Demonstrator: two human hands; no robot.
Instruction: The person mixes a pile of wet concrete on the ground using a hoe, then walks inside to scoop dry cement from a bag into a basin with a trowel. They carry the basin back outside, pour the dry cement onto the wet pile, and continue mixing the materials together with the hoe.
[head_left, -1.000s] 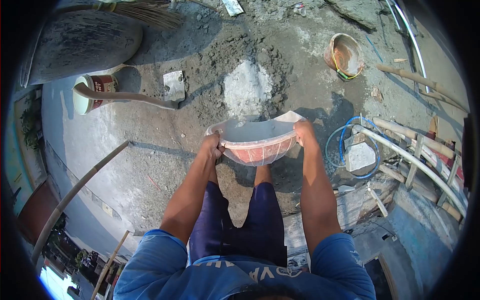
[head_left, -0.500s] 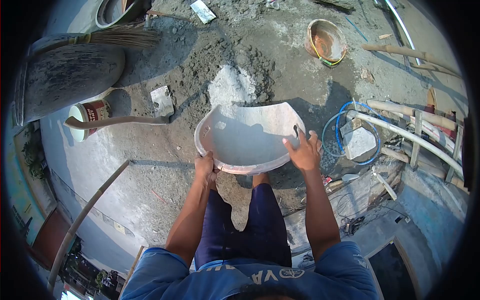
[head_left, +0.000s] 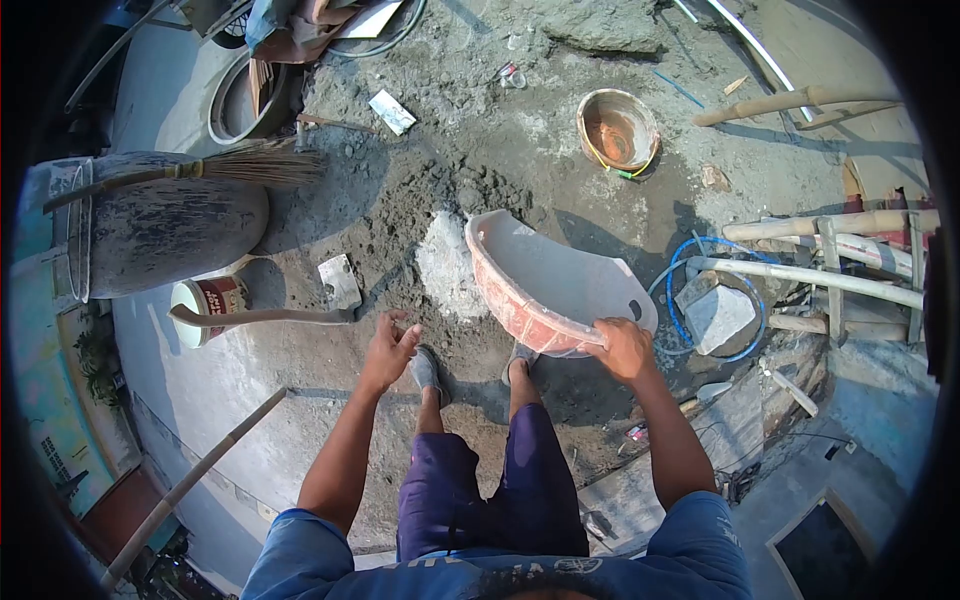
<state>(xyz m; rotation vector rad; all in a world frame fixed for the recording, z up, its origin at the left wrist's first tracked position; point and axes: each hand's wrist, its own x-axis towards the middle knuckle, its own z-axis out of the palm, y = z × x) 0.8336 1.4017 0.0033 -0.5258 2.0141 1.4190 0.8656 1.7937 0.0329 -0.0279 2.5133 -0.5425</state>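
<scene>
My right hand [head_left: 625,350] grips the near right rim of a pinkish plastic tub [head_left: 530,312], dusty white inside and tilted to the right above the ground. The tub has a hole-shaped handle in its wall. My left hand [head_left: 390,350] is off the tub, fingers apart, with nothing in it. Ahead lies a heap of white powder [head_left: 445,265] against darker grey, lumpy material [head_left: 450,190]. Near my left hand lies a hoe [head_left: 265,316]; its curved wooden handle reaches across a paint bucket [head_left: 212,300] and its pale blade rests on the ground.
A bucket [head_left: 618,135] with orange residue stands at the back right. A blue hose [head_left: 748,243] loops around a stone slab [head_left: 722,318] beside bamboo poles [head_left: 780,109]. On the left are a large grey barrel [head_left: 170,225], a broom [head_left: 250,168] and a leaning pole [head_left: 200,480].
My left hand has let go of the tub's rim and moved away to the left. The tub has swung right and turned, with my right hand now gripping its rim.
</scene>
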